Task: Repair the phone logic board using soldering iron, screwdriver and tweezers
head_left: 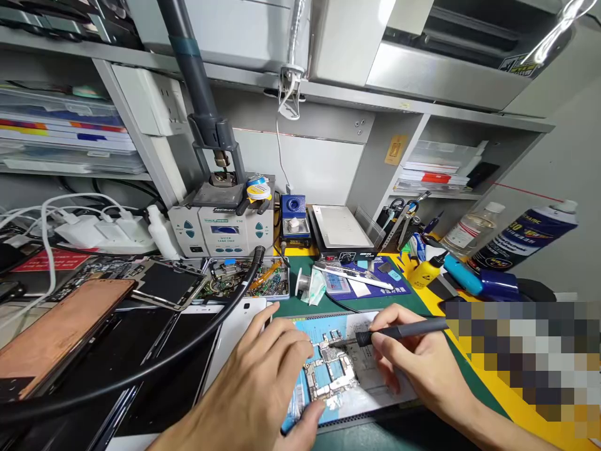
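Note:
A phone circuit board (pixel 331 369) lies on a blue-and-white printed sheet (pixel 366 401) on the green mat. My left hand (pixel 263 369) comes from the left, its fingertips at the board's upper left edge and the thumb at its lower edge, steadying it. In my right hand (pixel 413 357) is a slim dark tool with a ribbed black grip, which looks like a soldering iron (pixel 399 330). Its metal tip points left and meets the upper part of the board, or hovers just over it; contact is unclear.
A thick black hose (pixel 188 360) crosses the left side over phone screens (pixel 154 363). Behind stand a rework station (pixel 220 232), a tray of scrap boards (pixel 216 291), a solder spool (pixel 303 282) and a flat heating plate (pixel 345 225). Bottles (pixel 425 272) and a spray can (pixel 523 235) stand right.

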The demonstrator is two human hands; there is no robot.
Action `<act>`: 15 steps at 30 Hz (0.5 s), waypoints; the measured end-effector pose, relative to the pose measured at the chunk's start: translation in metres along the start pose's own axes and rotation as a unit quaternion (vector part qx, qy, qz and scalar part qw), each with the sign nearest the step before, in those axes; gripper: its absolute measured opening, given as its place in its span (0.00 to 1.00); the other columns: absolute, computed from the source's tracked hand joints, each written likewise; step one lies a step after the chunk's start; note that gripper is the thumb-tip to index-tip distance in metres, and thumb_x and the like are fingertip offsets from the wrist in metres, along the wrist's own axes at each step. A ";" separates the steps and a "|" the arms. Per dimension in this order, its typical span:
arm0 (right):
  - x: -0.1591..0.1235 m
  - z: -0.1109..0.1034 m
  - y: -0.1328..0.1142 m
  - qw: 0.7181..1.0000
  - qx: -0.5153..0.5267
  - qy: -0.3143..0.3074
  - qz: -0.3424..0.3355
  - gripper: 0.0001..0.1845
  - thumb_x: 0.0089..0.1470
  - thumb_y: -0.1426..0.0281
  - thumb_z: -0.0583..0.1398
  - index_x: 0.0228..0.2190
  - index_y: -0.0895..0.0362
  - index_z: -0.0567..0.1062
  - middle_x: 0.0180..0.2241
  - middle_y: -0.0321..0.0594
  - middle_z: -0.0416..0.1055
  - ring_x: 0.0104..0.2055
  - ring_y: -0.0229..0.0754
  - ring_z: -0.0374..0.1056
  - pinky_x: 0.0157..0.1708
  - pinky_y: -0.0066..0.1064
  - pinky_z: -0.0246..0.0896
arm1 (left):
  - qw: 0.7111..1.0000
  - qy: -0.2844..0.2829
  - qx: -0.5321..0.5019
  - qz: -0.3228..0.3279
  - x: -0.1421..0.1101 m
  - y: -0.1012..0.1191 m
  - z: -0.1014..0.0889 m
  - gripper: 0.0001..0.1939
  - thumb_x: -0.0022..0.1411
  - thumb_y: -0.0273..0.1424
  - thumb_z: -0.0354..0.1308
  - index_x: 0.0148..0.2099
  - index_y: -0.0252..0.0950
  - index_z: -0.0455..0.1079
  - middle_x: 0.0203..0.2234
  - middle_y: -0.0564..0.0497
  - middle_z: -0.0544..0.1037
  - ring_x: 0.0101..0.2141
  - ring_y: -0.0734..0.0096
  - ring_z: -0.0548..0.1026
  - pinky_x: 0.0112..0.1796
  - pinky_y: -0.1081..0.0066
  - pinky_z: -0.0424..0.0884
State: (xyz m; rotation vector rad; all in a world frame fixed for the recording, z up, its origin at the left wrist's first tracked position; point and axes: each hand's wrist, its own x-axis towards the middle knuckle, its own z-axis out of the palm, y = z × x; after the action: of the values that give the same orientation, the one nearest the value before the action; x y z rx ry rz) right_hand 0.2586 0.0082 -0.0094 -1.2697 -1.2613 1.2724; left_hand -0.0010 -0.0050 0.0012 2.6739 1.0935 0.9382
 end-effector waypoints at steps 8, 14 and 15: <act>-0.001 -0.001 0.000 1.000 -0.004 0.002 0.001 0.19 0.51 0.53 0.71 0.28 0.52 0.73 0.14 0.28 0.66 0.12 0.35 0.61 0.11 0.24 0.59 | 0.999 0.039 -0.005 0.024 -0.002 -0.009 0.011 0.12 0.60 0.32 0.60 0.46 0.38 0.68 0.38 0.52 0.76 0.42 0.64 0.74 0.63 0.51 0.62; 0.000 0.000 -0.004 1.000 -0.001 -0.001 0.007 0.19 0.51 0.52 0.71 0.29 0.52 0.73 0.14 0.28 0.66 0.13 0.35 0.61 0.12 0.25 0.60 | 0.999 0.040 -0.006 0.027 -0.003 -0.008 0.011 0.12 0.60 0.32 0.60 0.46 0.38 0.67 0.37 0.53 0.76 0.41 0.64 0.74 0.62 0.50 0.63; 0.000 0.000 -0.005 1.000 -0.001 -0.002 0.008 0.19 0.50 0.52 0.71 0.28 0.52 0.73 0.15 0.28 0.66 0.13 0.35 0.62 0.12 0.24 0.60 | 0.999 0.034 -0.004 0.020 -0.002 -0.006 0.008 0.12 0.60 0.31 0.60 0.47 0.38 0.68 0.38 0.52 0.76 0.41 0.64 0.74 0.62 0.50 0.63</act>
State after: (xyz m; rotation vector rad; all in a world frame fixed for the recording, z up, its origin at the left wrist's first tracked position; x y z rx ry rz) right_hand 0.2584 0.0087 -0.0048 -1.2816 -1.2583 1.2859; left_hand -0.0009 -0.0012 -0.0087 2.6855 1.0519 1.0445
